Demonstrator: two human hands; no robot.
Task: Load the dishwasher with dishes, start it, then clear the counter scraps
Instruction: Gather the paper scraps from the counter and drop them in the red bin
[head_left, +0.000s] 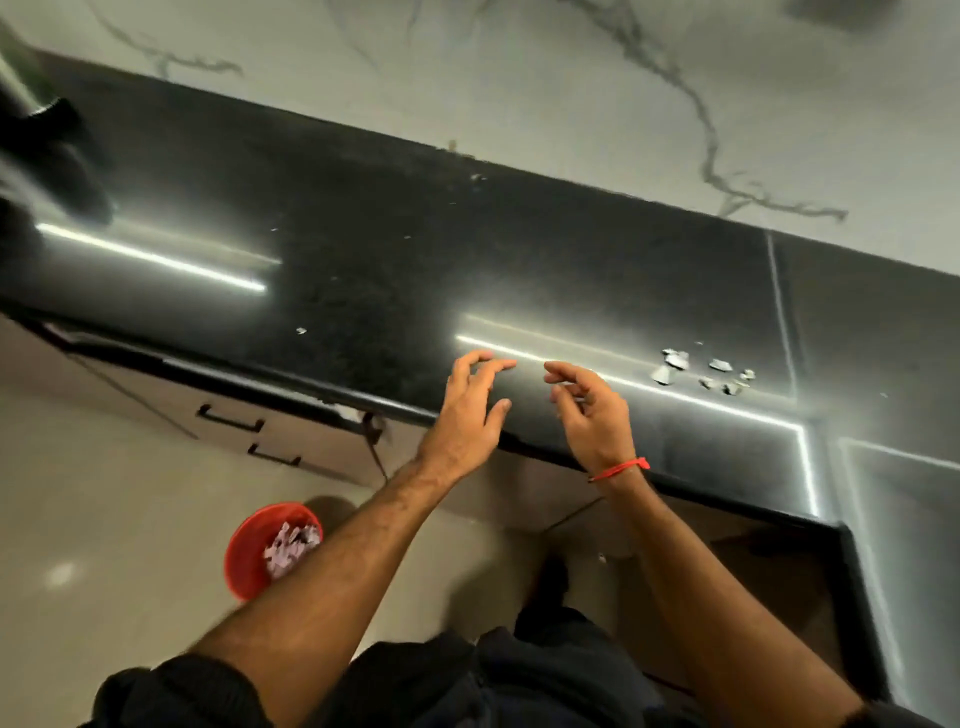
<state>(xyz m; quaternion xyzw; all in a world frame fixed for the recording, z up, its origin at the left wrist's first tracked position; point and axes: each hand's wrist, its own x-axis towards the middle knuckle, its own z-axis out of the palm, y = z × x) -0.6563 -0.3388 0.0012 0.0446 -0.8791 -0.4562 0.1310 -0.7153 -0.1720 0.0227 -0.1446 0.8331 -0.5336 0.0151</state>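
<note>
— What's closest to the camera?
— Two bare forearms reaching over the black counter (363, 218). The left hand (470, 410) hovers at the front edge, fingers spread and loosely bent, holding nothing.
— The right hand (589, 415)?
— Beside it, fingers loosely curled, apparently empty, a red thread (621, 468) round the wrist.
— And the scraps (701, 371)?
— Pale bits on the counter, right of both hands. A red bin (260, 551) holding similar shreds stands on the floor.
</note>
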